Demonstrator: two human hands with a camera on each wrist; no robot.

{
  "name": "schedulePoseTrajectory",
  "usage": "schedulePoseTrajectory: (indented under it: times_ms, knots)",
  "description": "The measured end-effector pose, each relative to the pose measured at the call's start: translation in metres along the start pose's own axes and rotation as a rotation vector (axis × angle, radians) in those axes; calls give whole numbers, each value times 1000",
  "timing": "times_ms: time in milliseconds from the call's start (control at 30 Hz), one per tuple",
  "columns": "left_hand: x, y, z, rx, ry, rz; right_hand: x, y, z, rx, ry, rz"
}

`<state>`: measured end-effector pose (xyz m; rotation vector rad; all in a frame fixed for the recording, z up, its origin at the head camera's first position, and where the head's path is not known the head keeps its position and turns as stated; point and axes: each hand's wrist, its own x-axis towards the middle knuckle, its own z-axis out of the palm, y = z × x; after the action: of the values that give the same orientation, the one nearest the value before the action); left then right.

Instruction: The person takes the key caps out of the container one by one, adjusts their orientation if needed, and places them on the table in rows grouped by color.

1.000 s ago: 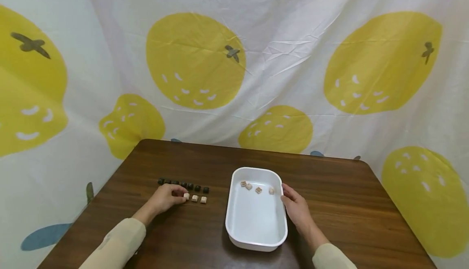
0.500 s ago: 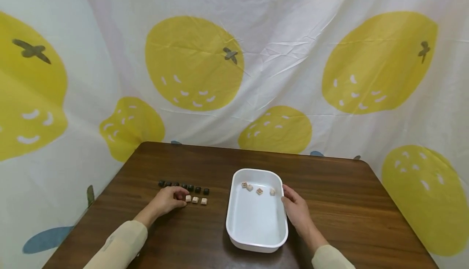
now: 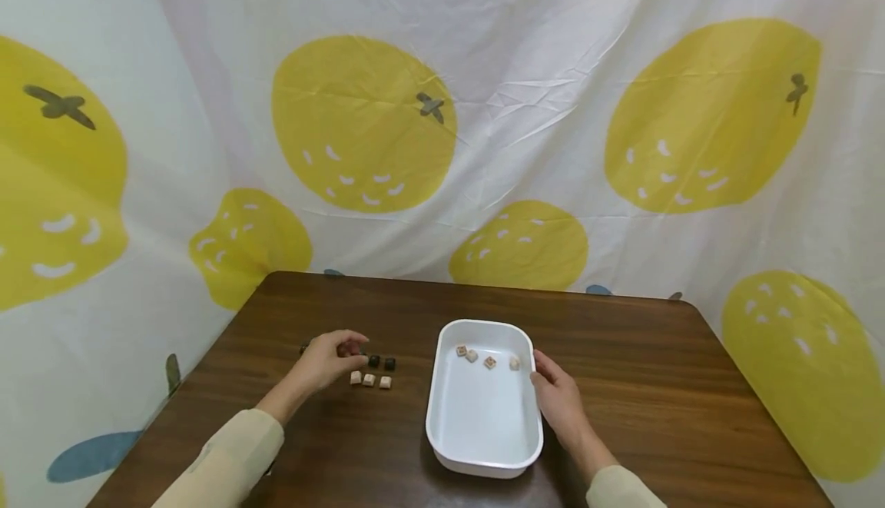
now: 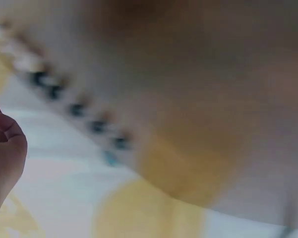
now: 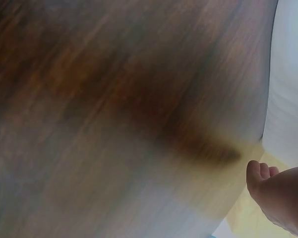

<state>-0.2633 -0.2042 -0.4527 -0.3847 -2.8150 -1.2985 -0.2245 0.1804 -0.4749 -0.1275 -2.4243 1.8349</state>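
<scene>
In the head view my left hand (image 3: 330,358) is over the row of black keycaps (image 3: 390,364), fingers and thumb loosely bent and apart, covering the middle of the row. Just in front of that row stand three beige keycaps (image 3: 369,380). My right hand (image 3: 561,396) holds the right side of a white tray (image 3: 484,466), thumb tip at the rim. Several beige keycaps (image 3: 489,363) lie scattered in the tray's far part, some bottom up. The left wrist view has the black keycaps (image 4: 77,109) blurred in a line, with the left hand (image 4: 5,153) at its edge.
The dark wooden table (image 3: 622,362) has rounded far corners. Behind it hangs a white cloth (image 3: 525,131) with a yellow lemon print. The tray stands to the right of the keycap rows.
My left hand has let go of the leftmost beige keycap and moved up and away to the black row. The right hand and the tray have kept their place.
</scene>
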Motion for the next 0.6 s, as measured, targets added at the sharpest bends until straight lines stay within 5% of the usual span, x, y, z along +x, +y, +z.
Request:
schedulePoseTrajectory:
  times_ms: [133, 300, 600]
  knots:
    - [23, 47, 29, -52, -46, 158, 0, 2, 0, 0, 16, -9]
    - [51, 89, 76, -26, -187, 300, -4, 2, 2, -7, 11, -25]
    - [96, 106, 131, 296, -273, 463, -3, -1, -1, -3, 17, -35]
